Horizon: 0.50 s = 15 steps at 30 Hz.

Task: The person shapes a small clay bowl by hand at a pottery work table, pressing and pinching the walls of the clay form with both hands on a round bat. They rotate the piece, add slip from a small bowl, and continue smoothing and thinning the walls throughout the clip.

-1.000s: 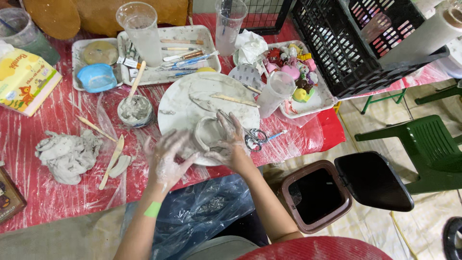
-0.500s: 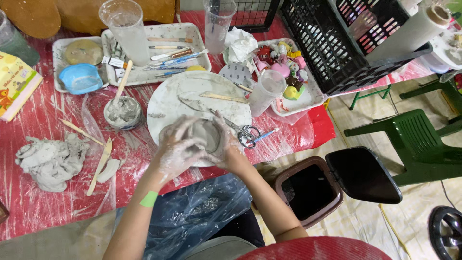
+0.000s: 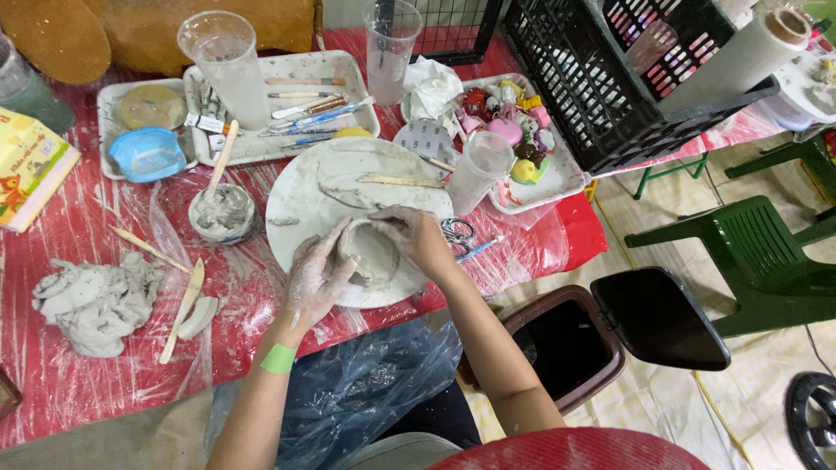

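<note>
A small grey clay bowl [image 3: 373, 254] rests on a round white board [image 3: 296, 196] smeared with clay, on a red table under clear plastic. My left hand [image 3: 315, 278], coated in grey clay, cups the bowl's left side. My right hand [image 3: 418, 237] wraps around its right rim. Both hands press against the clay wall. A green band [image 3: 279, 358] circles my left wrist.
A lump of grey clay [image 3: 96, 302] and wooden tools [image 3: 184, 308] lie at left. A slip cup [image 3: 223, 211], a blue bowl [image 3: 146, 153], a tool tray [image 3: 287, 139], plastic cups [image 3: 228, 68], scissors [image 3: 456, 231], a black crate [image 3: 610, 70], an open bin [image 3: 566, 344] and green chair [image 3: 758, 261] surround.
The view has shifted and drawn closer. My hands, spread over the bowl a second ago, now close around both its sides.
</note>
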### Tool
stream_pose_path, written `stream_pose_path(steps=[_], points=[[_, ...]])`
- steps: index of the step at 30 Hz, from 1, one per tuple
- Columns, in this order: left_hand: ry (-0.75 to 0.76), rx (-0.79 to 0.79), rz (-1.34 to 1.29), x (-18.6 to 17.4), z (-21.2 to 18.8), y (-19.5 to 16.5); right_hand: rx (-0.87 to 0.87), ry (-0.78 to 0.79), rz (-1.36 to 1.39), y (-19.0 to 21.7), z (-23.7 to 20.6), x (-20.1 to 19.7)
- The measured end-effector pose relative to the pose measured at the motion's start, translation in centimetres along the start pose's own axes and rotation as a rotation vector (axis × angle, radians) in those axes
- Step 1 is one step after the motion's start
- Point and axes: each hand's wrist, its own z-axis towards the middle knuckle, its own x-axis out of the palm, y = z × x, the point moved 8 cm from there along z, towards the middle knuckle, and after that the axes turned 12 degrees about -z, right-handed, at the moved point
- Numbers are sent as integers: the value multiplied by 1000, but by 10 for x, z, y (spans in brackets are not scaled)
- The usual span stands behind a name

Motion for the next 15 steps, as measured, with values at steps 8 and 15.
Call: stream_pose_path(steps=[8, 15], points=[[35, 241, 119, 7, -2, -9, -109, -47, 77, 13, 5, -17], [35, 98, 126, 3, 2, 7, -25, -171, -644, -17, -43, -70]])
